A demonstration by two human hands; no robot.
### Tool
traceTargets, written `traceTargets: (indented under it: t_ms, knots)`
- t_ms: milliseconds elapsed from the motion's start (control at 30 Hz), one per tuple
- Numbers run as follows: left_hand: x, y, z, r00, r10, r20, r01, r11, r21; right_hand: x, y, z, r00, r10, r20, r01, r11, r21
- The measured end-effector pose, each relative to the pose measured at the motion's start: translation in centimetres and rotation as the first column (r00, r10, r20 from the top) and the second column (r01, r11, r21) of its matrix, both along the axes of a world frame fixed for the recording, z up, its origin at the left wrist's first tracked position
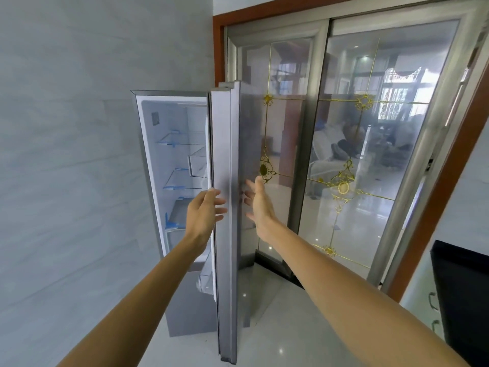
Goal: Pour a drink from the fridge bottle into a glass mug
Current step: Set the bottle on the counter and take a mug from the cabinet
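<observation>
A tall silver fridge (182, 313) stands against the grey wall with its door (225, 144) swung open edge-on toward me. Inside I see bare glass shelves (182, 140) with blue tape. No bottle or glass mug is in view. My left hand (205, 211) is on the inner side of the door edge, fingers loosely extended at it. My right hand (259, 205) is on the outer side of the door, fingers spread and straight, close to or touching the door face. Neither hand holds anything.
A sliding glass door (357, 144) with gold ornament and a brown wooden frame fills the right. A black countertop (463, 284) over white cabinets sits at the far right edge. The floor (277, 327) is glossy white tile.
</observation>
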State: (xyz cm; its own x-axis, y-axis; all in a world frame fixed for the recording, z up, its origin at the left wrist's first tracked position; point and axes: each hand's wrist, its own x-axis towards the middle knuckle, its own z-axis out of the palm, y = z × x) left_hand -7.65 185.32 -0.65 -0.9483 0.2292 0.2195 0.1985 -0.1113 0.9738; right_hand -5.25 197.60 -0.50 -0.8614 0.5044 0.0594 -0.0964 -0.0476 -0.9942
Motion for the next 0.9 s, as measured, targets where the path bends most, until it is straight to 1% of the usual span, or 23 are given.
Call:
traceTargets:
  t_ms: [133,233,533,733,900]
  knots:
    - [-1.6,-0.6,0.2,0.999,0.034,-0.014,-0.034,0.999,0.008,-2.9,-1.1,0.8,0.999,0.048,0.0,-0.048,0.999,-0.006]
    - [-3.1,-1.1,0.3,0.997,0.076,-0.024,-0.076,0.997,0.007,-5.2,-1.6,0.8,0.993,0.115,-0.007,-0.115,0.993,-0.018]
    - [-8.1,-3.5,0.5,0.956,0.289,-0.047,-0.287,0.957,0.036,-11.8,-1.9,0.0,0.966,0.258,-0.025,-0.259,0.96,-0.104]
    - [-11.3,-3.6,0.0,0.95,0.311,0.007,-0.311,0.95,0.006,-15.4,-2.6,0.2,0.931,0.365,-0.02,-0.365,0.925,-0.109]
    - [-14.4,-3.6,-0.4,0.943,0.33,0.05,-0.331,0.944,0.0,-18.8,-2.3,0.3,0.928,0.371,-0.018,-0.371,0.923,-0.105]
